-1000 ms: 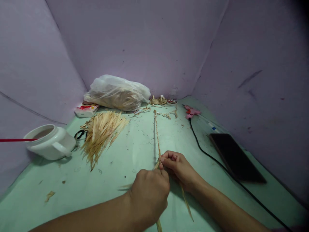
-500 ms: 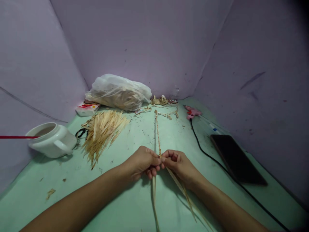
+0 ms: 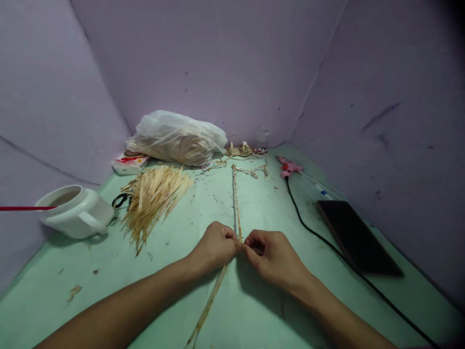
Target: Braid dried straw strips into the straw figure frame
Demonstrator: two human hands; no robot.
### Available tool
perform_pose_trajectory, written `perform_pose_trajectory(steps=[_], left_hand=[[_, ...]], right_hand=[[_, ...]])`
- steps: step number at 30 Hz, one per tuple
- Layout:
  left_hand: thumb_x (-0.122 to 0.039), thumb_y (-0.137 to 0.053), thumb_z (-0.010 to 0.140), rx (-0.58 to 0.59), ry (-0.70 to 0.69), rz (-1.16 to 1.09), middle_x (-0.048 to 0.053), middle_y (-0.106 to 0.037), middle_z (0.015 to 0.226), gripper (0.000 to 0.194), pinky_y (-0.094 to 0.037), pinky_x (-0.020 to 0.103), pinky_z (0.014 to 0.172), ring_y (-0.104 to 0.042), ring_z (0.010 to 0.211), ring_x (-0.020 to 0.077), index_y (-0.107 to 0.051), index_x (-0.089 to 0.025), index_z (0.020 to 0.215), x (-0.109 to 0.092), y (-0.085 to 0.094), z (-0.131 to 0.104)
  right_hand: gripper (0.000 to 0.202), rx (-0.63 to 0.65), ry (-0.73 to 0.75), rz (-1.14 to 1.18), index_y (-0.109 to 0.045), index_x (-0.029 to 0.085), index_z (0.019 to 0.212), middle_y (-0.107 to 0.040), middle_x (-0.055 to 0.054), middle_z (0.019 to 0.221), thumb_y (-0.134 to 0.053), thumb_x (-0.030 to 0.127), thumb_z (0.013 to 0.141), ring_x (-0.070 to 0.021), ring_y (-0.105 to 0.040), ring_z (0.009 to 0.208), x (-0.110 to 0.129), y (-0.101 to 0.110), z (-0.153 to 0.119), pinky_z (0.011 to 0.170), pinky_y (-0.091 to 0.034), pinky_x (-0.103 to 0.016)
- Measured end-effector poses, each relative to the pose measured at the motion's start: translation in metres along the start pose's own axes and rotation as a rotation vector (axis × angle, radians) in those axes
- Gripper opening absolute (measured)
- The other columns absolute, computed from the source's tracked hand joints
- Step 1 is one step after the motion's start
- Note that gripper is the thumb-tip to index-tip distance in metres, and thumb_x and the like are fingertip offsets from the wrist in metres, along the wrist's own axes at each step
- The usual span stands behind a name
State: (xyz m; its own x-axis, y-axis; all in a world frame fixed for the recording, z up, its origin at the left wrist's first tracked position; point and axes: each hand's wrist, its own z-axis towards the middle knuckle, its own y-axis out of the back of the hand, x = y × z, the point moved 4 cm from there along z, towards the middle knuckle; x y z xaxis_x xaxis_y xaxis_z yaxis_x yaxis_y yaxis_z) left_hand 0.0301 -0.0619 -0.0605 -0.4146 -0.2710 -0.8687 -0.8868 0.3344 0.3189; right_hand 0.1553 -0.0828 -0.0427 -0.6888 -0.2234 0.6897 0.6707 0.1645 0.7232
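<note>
A thin braided straw cord (image 3: 237, 203) stretches from a knot at the back of the green tabletop down to my two hands. My left hand (image 3: 217, 245) is closed, pinching the near end of the braid; a loose flat straw strip (image 3: 211, 298) trails below it toward the front edge. Close beside it, my right hand (image 3: 268, 249) pinches at the same end with thumb and forefinger. The strands between the fingertips are mostly hidden. Beyond the knot, more thin twisted cord (image 3: 254, 172) lies to the right.
On the left are a bundle of dry straw strips (image 3: 156, 194) and a white pot (image 3: 78, 213) with a red stick. A plastic bag (image 3: 178, 138) rests against the back wall. On the right lie a pink glue gun (image 3: 290, 168), its black cable (image 3: 316, 233) and a dark phone (image 3: 358, 237).
The right hand has turned and shifted slightly nearer; strips that hung below it no longer show. The strip under the left hand now slants to the left.
</note>
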Motion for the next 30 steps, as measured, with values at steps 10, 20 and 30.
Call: perform_pose_trajectory(steps=[10,20,30], left_hand=[[-0.009,-0.045,0.050,0.076,0.113,-0.169,-0.004,-0.038,0.033,0.009,-0.016,0.020,0.034,-0.027,0.030,0.0048,-0.050,-0.013,0.045,-0.008,-0.001,-0.010],[-0.016,-0.050,0.054,0.167,-0.019,-0.033,-0.005,-0.036,0.039,0.006,-0.018,0.021,0.041,-0.026,0.039,0.0045,-0.051,-0.012,0.049,-0.012,0.005,-0.007],[-0.017,-0.048,0.055,0.190,-0.087,0.001,-0.005,-0.034,0.041,0.009,-0.017,0.022,0.041,-0.023,0.041,0.0044,-0.054,-0.011,0.051,-0.010,0.004,-0.004]], right_hand=[[0.014,0.096,0.371,-0.115,-0.058,0.014,0.065,-0.054,-0.001,0.056,-0.044,0.013,0.070,-0.0068,-0.041,0.047,0.017,-0.002,-0.008,0.047,-0.028,-0.020],[0.032,-0.067,0.006,0.393,-0.052,0.014,0.052,-0.044,0.002,0.045,-0.050,0.036,0.074,-0.0067,-0.038,0.045,-0.004,0.018,0.004,0.045,-0.028,-0.020],[0.020,0.234,-0.352,0.807,-0.050,0.014,0.056,-0.042,0.004,0.045,-0.057,0.029,0.066,-0.0037,-0.030,0.038,-0.004,-0.019,0.012,0.039,-0.021,-0.019]])
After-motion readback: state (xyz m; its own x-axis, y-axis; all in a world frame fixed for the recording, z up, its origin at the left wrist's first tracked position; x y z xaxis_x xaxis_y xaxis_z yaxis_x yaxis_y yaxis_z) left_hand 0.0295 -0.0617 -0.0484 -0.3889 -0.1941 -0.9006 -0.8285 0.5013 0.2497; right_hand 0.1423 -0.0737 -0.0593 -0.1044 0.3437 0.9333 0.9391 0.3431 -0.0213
